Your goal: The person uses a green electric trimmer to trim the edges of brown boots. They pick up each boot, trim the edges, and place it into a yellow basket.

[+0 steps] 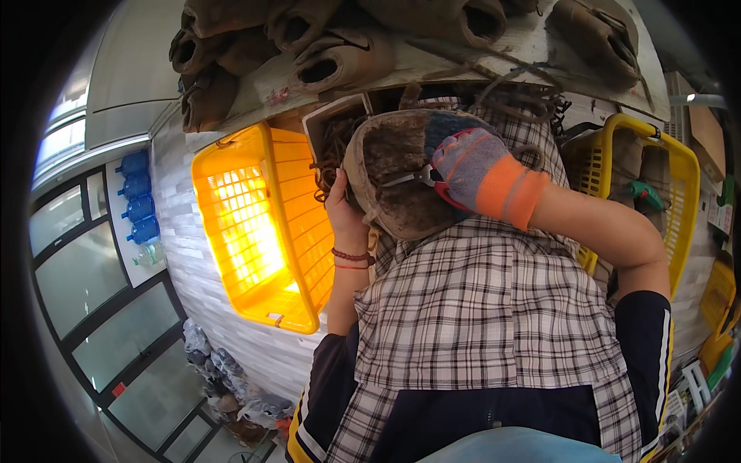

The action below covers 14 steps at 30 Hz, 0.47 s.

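A brown, rounded, shell-like piece point(394, 185) with a rough fibrous surface is held up in front of my checked apron point(478, 309). My left hand point(343, 207), bare with thin bracelets at the wrist, grips its left edge. My right hand point(472, 166) wears a grey, red and orange work glove. It lies over the right side of the piece, closed on a small metal tool point(413, 178) whose tip points left across the piece. The piece hides the fingers of my left hand.
A yellow plastic basket point(255, 224) stands left of my hands, and another point(679, 177) at the right holds a green tool point(644, 193). Rolled brown pieces point(340, 62) lie on a wooden shelf above. Behind the brown piece is a white box of dark tangled fibre point(330, 135). Blue water bottles point(139, 197) stand at far left.
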### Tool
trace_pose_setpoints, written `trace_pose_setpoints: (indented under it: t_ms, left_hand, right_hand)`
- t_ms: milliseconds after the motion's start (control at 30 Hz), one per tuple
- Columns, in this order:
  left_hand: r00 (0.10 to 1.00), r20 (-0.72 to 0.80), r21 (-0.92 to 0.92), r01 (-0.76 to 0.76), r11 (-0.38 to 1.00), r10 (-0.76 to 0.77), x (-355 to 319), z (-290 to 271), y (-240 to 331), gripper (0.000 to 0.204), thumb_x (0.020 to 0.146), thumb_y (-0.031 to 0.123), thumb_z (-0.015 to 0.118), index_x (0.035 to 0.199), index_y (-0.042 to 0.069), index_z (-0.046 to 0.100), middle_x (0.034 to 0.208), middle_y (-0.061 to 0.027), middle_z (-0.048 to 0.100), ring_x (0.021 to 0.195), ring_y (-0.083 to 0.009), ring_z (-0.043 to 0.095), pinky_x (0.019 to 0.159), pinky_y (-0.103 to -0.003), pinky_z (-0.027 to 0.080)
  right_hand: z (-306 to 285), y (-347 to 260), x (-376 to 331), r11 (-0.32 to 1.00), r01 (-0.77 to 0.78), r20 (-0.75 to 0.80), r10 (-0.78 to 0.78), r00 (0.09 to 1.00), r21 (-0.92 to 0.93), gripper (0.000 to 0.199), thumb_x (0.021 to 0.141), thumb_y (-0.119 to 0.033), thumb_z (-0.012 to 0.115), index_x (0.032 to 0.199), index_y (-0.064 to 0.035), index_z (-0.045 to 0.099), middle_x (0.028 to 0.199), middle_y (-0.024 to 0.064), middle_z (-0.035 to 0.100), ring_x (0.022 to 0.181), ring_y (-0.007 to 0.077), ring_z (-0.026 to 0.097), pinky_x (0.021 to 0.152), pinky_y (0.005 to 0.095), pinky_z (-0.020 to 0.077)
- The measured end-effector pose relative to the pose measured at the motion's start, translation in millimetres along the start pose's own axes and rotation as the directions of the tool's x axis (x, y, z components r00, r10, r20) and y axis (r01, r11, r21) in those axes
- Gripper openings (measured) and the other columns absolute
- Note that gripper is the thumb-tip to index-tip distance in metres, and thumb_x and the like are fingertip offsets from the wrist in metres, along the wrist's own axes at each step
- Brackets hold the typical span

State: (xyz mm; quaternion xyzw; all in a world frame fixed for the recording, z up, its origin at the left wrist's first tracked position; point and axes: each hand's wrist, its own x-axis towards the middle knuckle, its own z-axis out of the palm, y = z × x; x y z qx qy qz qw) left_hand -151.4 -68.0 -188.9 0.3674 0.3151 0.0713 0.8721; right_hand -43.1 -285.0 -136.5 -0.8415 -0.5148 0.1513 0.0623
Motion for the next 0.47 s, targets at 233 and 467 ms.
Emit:
trace_pose_setpoints:
  t_ms: [233,467]
  left_hand:
    - [1.0,0.028,-0.002,0.012,1.0,-0.012,0,-1,2,0.034,0.099,0.034,0.043,0.085,0.004,0.052,0.062,-0.0021,0.039,0.055,-0.0147,0.036,0.053,-0.028,0.033]
    - [1.0,0.016,0.005,-0.001,1.0,0.001,-3,0,7,0.032,0.099,0.034,0.043,0.09,0.005,0.052,0.063,-0.0016,0.038,0.056,-0.0146,0.037,0.053,-0.028,0.033]
  right_hand:
    - [0,-5,10,1.0,0.021,0.04,-0.021,0.999,0.007,0.023,0.077,-0.022,0.062,0.09,-0.0034,0.064,0.085,0.0125,0.065,0.077,0.0273,0.064,0.066,0.0354,0.0508]
    - [-10,-11,12,0.995,0.064,0.119,-0.054,0.991,-0.075,0.034,0.067,-0.023,0.071,0.095,-0.0036,0.065,0.09,0.012,0.066,0.085,0.0262,0.066,0.069,0.0345,0.0522]
